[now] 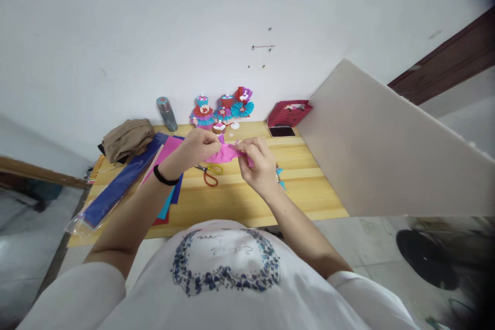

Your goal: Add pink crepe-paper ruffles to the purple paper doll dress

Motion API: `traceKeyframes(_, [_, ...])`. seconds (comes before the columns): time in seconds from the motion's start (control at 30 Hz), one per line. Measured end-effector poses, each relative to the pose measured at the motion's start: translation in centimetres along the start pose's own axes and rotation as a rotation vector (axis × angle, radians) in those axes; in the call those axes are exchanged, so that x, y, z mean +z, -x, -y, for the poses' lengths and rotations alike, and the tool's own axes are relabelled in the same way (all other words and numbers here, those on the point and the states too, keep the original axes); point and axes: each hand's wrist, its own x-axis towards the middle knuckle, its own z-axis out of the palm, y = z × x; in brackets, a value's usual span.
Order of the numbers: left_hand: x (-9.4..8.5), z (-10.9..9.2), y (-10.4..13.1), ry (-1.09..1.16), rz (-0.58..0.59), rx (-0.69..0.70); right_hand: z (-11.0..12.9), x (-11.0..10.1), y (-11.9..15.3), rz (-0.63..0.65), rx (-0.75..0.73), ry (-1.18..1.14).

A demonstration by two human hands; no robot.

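L hand (195, 149): fingers curled in, thumb & index pinched tight on L part of ruffled pink paper strip (225, 154); black wristband (165, 176) worn on that arm. R hand (256, 161): thumb & fingertips closed on R part of same strip, other fingers bent. Strip was btwn both hands, over far half of wooden table (309, 175). Scissors (205, 170), 1 yellow & 1 red handle, lay nr L hand, on wearer's side of strip. Small figures (203, 112) in ruffled paper stood at back, nr wall. Flask (167, 114) stood L of these; red gift bag (290, 113) R, w/ phone (281, 131) just in front. Blue paper pack (116, 191) in clear plastic lay far L.
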Motion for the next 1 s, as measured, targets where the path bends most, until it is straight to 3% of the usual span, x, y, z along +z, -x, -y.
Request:
traceKeyframes(0.23, [-0.3,0.6,-0.4,0.001,0.029,0.036,-0.3,0.1,0.1,0.029,0.049,0.004])
traceKeyframes(0.43, [-0.2,0.8,-0.6,-0.062,-0.003,0.045,-0.3,0.0,-0.1,0.031,0.000,0.020])
traceKeyframes(0.63, [0.2,0.6,-0.3,-0.108,-0.029,0.050,-0.8,0.2,0.6,-0.044,-0.030,0.058])
traceKeyframes(0.77, [0.5,0.5,0.1,-0.111,-0.059,0.032,-0.8,0.1,0.8,0.007,-0.071,0.095])
traceKeyframes(1.0, [0.6,0.7,0.3,-0.136,-0.001,-0.002,-0.7,0.1,0.8,0.012,-0.089,0.146])
